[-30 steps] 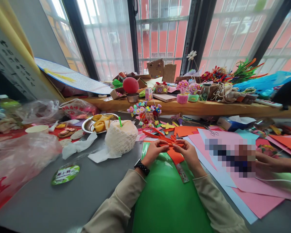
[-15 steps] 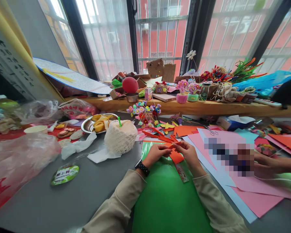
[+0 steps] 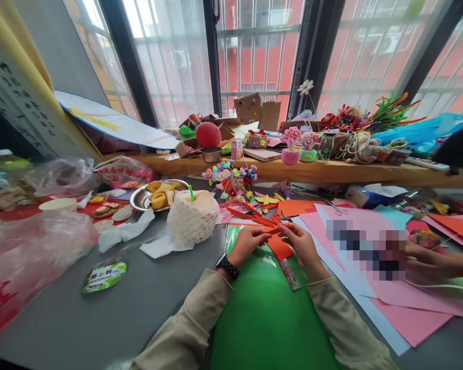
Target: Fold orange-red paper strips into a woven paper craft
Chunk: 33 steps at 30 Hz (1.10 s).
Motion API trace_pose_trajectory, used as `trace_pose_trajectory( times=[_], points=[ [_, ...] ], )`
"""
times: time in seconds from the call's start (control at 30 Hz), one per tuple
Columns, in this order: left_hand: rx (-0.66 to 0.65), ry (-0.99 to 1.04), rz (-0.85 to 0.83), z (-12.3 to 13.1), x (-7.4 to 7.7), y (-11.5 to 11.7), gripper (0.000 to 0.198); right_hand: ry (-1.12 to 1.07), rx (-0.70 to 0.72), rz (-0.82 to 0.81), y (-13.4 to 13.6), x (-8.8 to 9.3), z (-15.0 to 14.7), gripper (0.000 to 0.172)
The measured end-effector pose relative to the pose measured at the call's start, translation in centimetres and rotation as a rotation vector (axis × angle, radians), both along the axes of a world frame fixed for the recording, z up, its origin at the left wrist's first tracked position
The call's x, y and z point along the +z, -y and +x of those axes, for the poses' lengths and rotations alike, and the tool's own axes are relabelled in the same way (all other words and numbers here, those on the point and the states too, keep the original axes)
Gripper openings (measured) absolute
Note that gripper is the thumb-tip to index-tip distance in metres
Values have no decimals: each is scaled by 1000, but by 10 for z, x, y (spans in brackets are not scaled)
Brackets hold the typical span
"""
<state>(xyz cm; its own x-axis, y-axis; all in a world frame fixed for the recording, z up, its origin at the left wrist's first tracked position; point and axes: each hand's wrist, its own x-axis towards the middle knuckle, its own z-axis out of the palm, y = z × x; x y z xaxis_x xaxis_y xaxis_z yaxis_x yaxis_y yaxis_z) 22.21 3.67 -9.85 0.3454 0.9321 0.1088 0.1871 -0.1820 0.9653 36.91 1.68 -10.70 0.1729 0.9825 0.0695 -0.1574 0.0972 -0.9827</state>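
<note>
Between my two hands is a narrow orange paper strip, pinched at both ends. My left hand, with a dark watch at the wrist, is closed on its left end. The fingertips of my right hand close on its right end. A wider piece of orange paper lies just under my hands, and a patterned ruler-like strip extends below it. Beneath everything is a shiny green sheet. More folded orange strips lie right behind my fingers.
A netted white coconut with a green straw stands left of my hands, near a metal plate of peels. Pink paper and scissors lie right, beside another person's hand. Craft flowers stand behind.
My hands have drawn slightly apart, and more of the narrow orange strip shows between them. The rest of the table looks the same, apart from a tiny shift of the view.
</note>
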Motion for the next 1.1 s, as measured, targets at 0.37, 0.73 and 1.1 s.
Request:
trace_pose_trajectory(
  times=[0.37,0.73,1.1],
  points=[
    [65,279,-221,-3,4,-2,26,46,-3,44,0,0,2,25],
    [-3,300,-172,-1,8,1,30,145,77,39,1,3,0,29],
    [-7,277,-197,-3,8,-1,32,331,36,89,4,7,0,28]
  ],
)
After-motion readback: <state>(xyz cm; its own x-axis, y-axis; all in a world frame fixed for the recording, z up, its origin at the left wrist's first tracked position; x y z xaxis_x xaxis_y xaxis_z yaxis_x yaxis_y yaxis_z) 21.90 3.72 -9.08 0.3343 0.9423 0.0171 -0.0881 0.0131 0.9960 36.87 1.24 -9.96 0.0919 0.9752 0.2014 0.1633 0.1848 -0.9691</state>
